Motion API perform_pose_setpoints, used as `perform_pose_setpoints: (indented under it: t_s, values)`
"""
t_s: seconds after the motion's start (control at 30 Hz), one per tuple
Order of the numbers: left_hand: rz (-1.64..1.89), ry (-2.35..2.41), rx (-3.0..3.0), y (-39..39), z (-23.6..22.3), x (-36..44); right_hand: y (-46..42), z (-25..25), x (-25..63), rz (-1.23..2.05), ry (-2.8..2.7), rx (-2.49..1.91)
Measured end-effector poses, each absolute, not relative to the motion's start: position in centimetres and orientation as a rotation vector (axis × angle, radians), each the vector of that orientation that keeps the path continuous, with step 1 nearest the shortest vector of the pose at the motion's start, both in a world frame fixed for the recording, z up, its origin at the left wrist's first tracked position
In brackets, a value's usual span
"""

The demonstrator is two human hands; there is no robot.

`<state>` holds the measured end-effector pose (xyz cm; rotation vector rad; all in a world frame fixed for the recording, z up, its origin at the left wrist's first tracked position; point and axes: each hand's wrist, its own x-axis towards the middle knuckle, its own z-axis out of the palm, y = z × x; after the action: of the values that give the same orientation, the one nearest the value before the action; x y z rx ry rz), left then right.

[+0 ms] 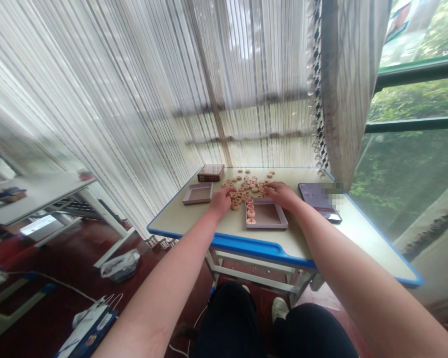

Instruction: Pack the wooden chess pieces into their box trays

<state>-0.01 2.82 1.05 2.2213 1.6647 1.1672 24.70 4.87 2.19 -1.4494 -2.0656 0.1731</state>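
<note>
Several round wooden game pieces point(248, 184) with red marks lie scattered in the middle of a beige table point(332, 238) with a blue edge. My left hand point(222, 198) rests at the left side of the heap, fingers curled over pieces. Over the right side of the heap lies my right hand point(280, 192), fingers bent down onto the pieces. A shallow pinkish tray point(266, 217) sits just in front of my hands, with three pieces point(250, 209) stacked along its left side.
A second shallow tray point(197, 193) lies at the left, and a brown box point(211, 172) stands behind it. A dark phone point(319, 201) lies at the right. String curtains hang behind the table. Another white table point(37, 191) and bags on the floor are at the left.
</note>
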Motion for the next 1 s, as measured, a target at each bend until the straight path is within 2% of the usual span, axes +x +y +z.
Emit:
perform_pose_setpoints:
  t_s: [0.1, 0.23, 0.37, 0.47, 0.57, 0.8, 1.0]
  values:
    - [1.058, 1.716, 2.376, 3.1, 2.2, 0.7, 4.7, 2.6, 24.6, 0.223, -2.081, -1.406]
    - [0.617, 1.740, 2.538, 5.7, 4.2, 2.3, 4.8, 2.7, 24.8, 0.169, -2.030, -1.425]
    - [0.407, 1.767, 2.596, 8.4, 4.9, 3.3, 4.6, 2.8, 24.4, 0.156, -2.073, -1.386]
    - [0.375, 1.756, 2.664, 9.2, 4.2, 3.2, 4.5, 2.9, 23.9, 0.140, -2.098, -1.354]
    - [0.492, 1.726, 2.685, 9.3, 3.4, 3.0, 4.7, 2.7, 23.8, 0.161, -2.133, -1.348]
    - [0.681, 1.697, 2.727, 9.3, 3.6, 2.6, 4.5, 2.9, 23.9, 0.469, -2.106, -1.357]
    - [0.256, 1.996, 2.568, 9.5, 3.7, 1.7, 3.5, 3.7, 23.1, 0.599, -2.193, -1.274]
